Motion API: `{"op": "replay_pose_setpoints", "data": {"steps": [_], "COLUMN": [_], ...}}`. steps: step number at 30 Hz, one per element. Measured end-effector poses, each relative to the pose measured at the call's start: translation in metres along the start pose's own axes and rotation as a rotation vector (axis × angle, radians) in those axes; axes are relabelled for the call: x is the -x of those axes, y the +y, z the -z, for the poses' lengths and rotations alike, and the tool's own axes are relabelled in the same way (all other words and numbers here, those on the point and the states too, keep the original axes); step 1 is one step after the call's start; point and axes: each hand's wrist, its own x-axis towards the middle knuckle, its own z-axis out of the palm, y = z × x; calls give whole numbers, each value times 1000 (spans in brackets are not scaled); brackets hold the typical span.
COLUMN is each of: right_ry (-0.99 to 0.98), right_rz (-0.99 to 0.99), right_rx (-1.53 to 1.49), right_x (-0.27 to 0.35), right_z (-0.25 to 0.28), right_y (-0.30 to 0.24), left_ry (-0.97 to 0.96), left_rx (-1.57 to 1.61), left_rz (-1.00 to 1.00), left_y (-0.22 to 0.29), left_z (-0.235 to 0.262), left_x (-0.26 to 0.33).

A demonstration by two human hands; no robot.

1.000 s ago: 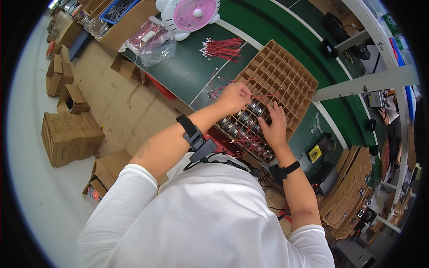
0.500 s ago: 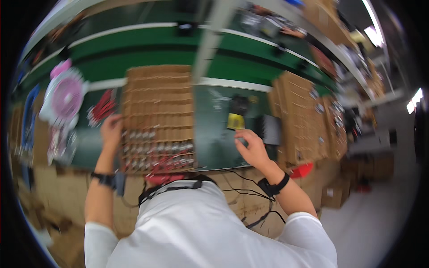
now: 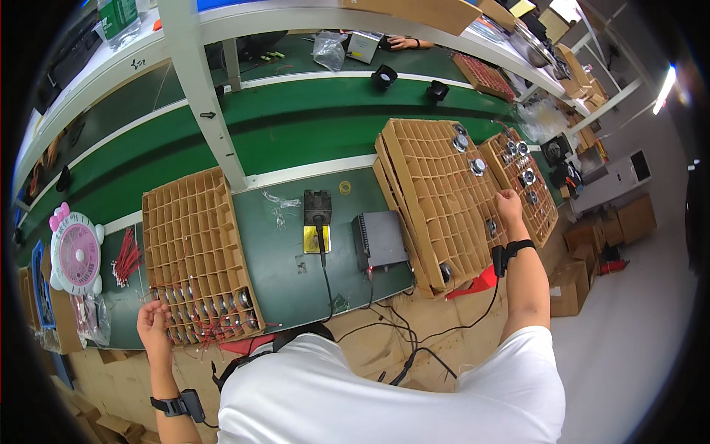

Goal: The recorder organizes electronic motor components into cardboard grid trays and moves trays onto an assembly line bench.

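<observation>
Down at the lower left, the left hand (image 3: 153, 324) rests half-curled, fingers apart and gripping nothing, against the corner of a cardboard divider tray (image 3: 194, 255) whose near rows hold small round speakers (image 3: 211, 307) trailing red wires. Those loose leads could snag on a finger and drag parts out. At centre, a soldering iron stand (image 3: 318, 218) sits on the green bench (image 3: 288, 274). Toward the right, the right hand (image 3: 509, 203) touches 2 tilted trays (image 3: 436, 196); whether it pinches anything, I cannot tell. Cardboard boxes (image 3: 592, 248) crowd the floor.
</observation>
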Motion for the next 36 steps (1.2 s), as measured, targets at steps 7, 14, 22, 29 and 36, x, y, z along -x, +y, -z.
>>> {"op": "replay_pose_setpoints", "data": {"steps": [7, 14, 22, 29, 36], "right_ry": [10, 112, -308, -880, -1231], "right_rz": [69, 111, -309, -308, -137], "right_rx": [75, 79, -1197, -1462, -1253], "right_x": [-44, -52, 84, 256, 401], "right_z": [-56, -56, 4, -14, -44], "right_y": [-65, -49, -120, -215, -327], "left_ry": [48, 81, -79, -745, -1145], "left_rx": [18, 12, -45, 33, 178], "left_rz": [79, 94, 66, -5, 231], "left_y": [11, 14, 33, 63, 86], "left_z": [-9, -19, -60, -131, -121], "left_x": [28, 41, 44, 62, 71]}}
